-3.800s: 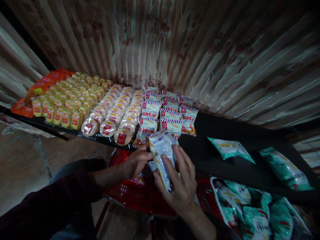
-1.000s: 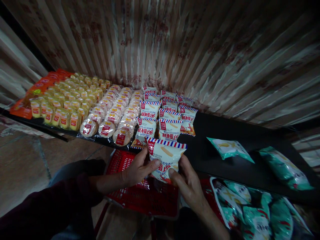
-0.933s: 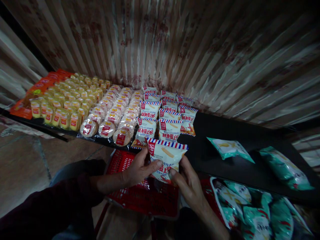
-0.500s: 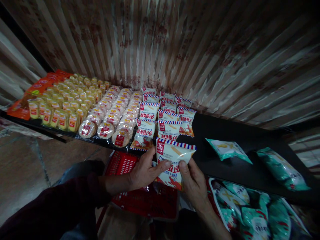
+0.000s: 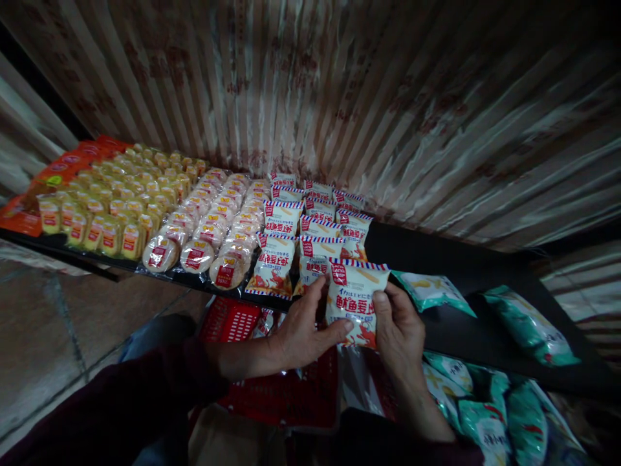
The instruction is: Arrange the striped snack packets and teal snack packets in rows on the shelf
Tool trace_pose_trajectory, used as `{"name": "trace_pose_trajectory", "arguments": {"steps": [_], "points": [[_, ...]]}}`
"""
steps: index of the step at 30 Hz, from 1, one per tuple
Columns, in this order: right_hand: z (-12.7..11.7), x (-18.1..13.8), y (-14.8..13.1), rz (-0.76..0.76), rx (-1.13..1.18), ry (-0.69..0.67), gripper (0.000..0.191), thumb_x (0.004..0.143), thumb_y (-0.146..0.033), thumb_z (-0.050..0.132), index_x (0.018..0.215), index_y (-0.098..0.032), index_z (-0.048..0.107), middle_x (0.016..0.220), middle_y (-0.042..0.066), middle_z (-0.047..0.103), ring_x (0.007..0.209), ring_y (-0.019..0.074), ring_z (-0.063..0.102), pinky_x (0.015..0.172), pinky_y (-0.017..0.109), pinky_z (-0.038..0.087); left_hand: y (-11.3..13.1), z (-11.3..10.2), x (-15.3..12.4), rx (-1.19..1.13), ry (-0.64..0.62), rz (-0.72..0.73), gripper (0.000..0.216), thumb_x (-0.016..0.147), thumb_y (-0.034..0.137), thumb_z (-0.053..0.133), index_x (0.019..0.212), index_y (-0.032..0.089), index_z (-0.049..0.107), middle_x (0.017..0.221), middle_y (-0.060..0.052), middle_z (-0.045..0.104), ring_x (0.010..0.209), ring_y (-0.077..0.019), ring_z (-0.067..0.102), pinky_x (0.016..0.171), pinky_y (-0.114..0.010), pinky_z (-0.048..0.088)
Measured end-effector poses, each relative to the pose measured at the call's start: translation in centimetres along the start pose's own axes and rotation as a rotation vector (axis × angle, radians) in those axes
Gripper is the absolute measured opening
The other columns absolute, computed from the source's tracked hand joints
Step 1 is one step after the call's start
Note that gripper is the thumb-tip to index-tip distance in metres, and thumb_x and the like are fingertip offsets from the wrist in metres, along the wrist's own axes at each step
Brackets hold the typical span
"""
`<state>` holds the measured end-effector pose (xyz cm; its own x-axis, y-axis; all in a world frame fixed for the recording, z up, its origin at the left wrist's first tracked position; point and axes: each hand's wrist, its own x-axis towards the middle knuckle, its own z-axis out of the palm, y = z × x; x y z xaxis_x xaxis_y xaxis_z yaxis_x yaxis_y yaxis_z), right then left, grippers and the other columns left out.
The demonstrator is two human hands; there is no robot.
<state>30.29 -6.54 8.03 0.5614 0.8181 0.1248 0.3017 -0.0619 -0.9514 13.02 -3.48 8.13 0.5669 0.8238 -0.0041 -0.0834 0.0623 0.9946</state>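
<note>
Both my hands hold one white snack packet (image 5: 356, 298) with a red-and-blue striped top edge and a red crab print, just above the front edge of the black shelf (image 5: 436, 249). My left hand (image 5: 303, 330) pinches its left side with thumb and fingers. On the right side, my right hand (image 5: 400, 327) grips it with the thumb on the front. The packet sits at the right front corner of several rows of identical packets (image 5: 295, 223) laid flat on the shelf.
Left of those rows lie round wrapped cakes (image 5: 213, 226), then small yellow packets (image 5: 111, 207) and orange bags (image 5: 63, 165). Teal bags (image 5: 431, 291) lie on the shelf at right, more (image 5: 485, 408) below it. A red basket (image 5: 272, 382) is under my hands. A striped curtain hangs behind.
The packet was turned from back to front side and carried right and forward, up to the shelf's front edge beside the rows. My view shifted slightly right.
</note>
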Motion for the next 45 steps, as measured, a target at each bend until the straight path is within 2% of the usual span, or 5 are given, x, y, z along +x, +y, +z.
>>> {"name": "trace_pose_trajectory", "arguments": {"steps": [12,20,29,36,45], "points": [[-1.5,4.9,2.1,0.067,0.095,0.222,0.056,0.069,-0.062,0.069,0.102,-0.018,0.058,0.073,0.002,0.067,0.055,0.0154,0.06,0.051,0.029,0.05,-0.2,4.6,3.8,0.242,0.029,0.238,0.073,0.084,0.019,0.049,0.15,0.019,0.018,0.155,-0.015,0.028,0.143,-0.0308,0.026,0.117,-0.052,0.026],[-1.1,6.1,1.9,0.084,0.06,0.286,0.054,0.059,-0.062,0.073,0.087,-0.021,0.051,0.063,-0.001,0.06,0.052,0.0168,0.058,0.047,0.029,0.047,-0.5,5.8,4.3,0.382,-0.031,0.147,0.086,0.08,0.017,0.05,0.152,0.01,0.003,0.161,-0.016,0.002,0.148,-0.032,0.001,0.121,-0.052,0.016],[-1.4,7.3,3.2,0.018,-0.037,0.254,0.052,0.067,-0.066,0.064,0.087,-0.019,0.056,0.072,0.001,0.061,0.061,0.0164,0.058,0.056,0.03,0.047,0.6,6.3,5.7,0.51,-0.044,0.104,0.082,0.078,0.016,0.047,0.149,0.001,0.008,0.16,-0.02,-0.001,0.148,-0.0283,-0.002,0.122,-0.043,0.014],[-0.7,7.0,3.8,-0.161,-0.039,0.162,0.054,0.079,-0.06,0.058,0.114,-0.018,0.055,0.108,0.01,0.064,0.097,0.0223,0.061,0.088,0.043,0.048,0.9,6.4,7.0,0.606,-0.06,0.033,0.082,0.078,0.019,0.048,0.146,-0.008,0.01,0.157,-0.026,-0.004,0.146,-0.0295,-0.007,0.122,-0.042,0.01],[0.9,6.5,5.8,-0.071,-0.069,0.096,0.065,0.081,-0.058,0.057,0.131,-0.018,0.048,0.118,0.014,0.064,0.107,0.0271,0.062,0.095,0.048,0.047,0.4,6.0,7.3,0.648,-0.02,0.042,0.076,0.08,0.02,0.045,0.146,-0.005,0.018,0.157,-0.024,0.013,0.147,-0.0306,0.005,0.122,-0.045,0.015]]}}
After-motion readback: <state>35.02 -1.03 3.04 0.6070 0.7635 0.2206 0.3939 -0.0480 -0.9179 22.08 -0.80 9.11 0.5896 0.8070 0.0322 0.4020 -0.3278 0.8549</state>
